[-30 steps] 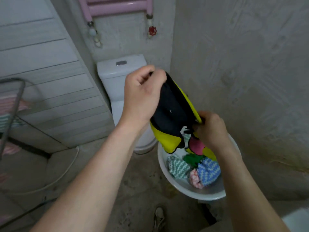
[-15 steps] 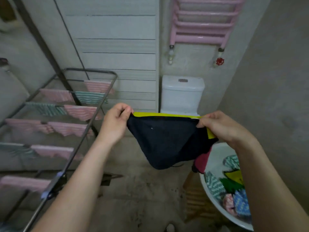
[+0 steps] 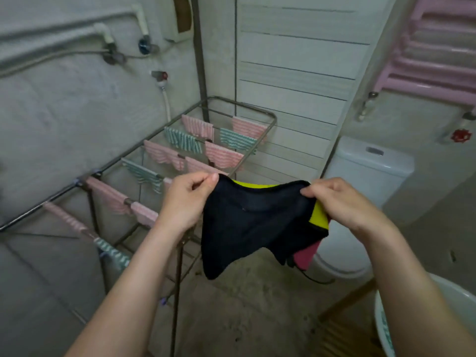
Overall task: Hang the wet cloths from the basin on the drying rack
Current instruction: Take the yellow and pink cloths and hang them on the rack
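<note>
A black cloth with yellow and pink parts [image 3: 247, 222] hangs spread between my hands in the middle of the view. My left hand [image 3: 185, 199] pinches its left top corner, and my right hand [image 3: 342, 202] grips its right top corner. The cloth sags in the middle and hangs in the air beside the near right rail of the metal drying rack [image 3: 268, 117]. Several pink and green striped cloths [image 3: 224, 153] lie over the rack's bars. Only the rim of the white basin [image 3: 461, 295] shows at the bottom right, beside my right forearm.
A white toilet [image 3: 371, 163] stands behind my right hand. A pink towel radiator [image 3: 432, 70] with a red valve [image 3: 461, 135] hangs on the right wall. Pipes and taps [image 3: 144, 45] run along the left wall. A wooden stool [image 3: 342, 328] supports the basin.
The view has swung left from the basin to the rack. My hands carried the black cloth up and over toward the rack, stretching it between them.
</note>
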`<state>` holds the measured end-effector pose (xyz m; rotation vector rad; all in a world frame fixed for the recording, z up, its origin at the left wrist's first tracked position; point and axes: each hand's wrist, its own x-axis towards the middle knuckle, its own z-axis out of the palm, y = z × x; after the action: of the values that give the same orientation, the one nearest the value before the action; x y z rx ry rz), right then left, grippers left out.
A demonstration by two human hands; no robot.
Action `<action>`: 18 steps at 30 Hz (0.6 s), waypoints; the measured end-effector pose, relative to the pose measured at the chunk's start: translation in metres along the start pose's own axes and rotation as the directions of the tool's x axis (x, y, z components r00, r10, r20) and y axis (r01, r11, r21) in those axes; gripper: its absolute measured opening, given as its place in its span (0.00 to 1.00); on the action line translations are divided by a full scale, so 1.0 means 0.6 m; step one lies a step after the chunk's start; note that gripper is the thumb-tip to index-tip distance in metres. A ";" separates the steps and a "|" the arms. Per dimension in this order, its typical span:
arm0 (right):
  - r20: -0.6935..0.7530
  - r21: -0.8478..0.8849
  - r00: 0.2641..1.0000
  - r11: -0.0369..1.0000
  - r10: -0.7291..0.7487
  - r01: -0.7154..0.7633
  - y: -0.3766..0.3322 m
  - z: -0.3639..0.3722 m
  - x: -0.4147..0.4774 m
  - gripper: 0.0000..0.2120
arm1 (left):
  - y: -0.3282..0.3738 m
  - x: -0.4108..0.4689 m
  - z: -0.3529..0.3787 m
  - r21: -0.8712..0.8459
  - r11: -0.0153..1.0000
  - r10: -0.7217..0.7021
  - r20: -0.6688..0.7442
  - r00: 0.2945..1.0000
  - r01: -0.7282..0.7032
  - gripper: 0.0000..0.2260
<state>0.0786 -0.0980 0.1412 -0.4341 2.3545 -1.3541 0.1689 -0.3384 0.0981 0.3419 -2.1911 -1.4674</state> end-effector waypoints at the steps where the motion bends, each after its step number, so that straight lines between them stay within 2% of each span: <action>1: 0.043 0.077 0.999 0.997 -0.005 0.002 -0.008 0.010 -0.002 0.13 | 0.004 -0.006 -0.012 -0.023 0.999 -0.031 -0.034 0.999 0.030 0.14; 3: 0.064 0.259 0.998 0.966 0.009 -0.025 -0.030 0.036 0.001 0.16 | 0.018 -0.021 -0.038 -0.132 0.980 -0.161 -0.075 0.984 0.150 0.14; 6: 0.140 0.452 0.990 0.889 0.009 -0.072 -0.063 0.083 0.013 0.07 | 0.034 -0.038 -0.079 -0.249 0.940 -0.272 -0.138 0.952 0.233 0.14; 8: 0.277 0.518 0.961 0.846 -0.026 -0.126 -0.087 0.112 0.026 0.12 | 0.043 -0.046 -0.108 -0.275 0.937 -0.292 -0.281 0.914 0.214 0.12; 11: 0.483 0.572 0.865 0.797 -0.136 -0.194 -0.124 0.161 0.044 0.19 | 0.053 -0.053 -0.158 -0.348 0.922 -0.333 -0.486 0.808 0.170 0.14; 16: 0.620 0.617 0.731 0.753 -0.285 -0.230 -0.190 0.238 0.047 0.30 | 0.074 -0.049 -0.246 -0.397 0.916 -0.329 -0.654 0.681 0.061 0.15; 18: 0.656 0.602 0.691 0.762 -0.302 -0.238 -0.215 0.275 0.043 0.30 | 0.073 -0.053 -0.284 -0.391 0.920 -0.313 -0.695 0.648 0.024 0.18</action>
<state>0.1435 -0.2959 0.1734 -0.6432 1.1192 -1.5305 0.2865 -0.4429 0.1836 0.8754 -1.2233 -1.4192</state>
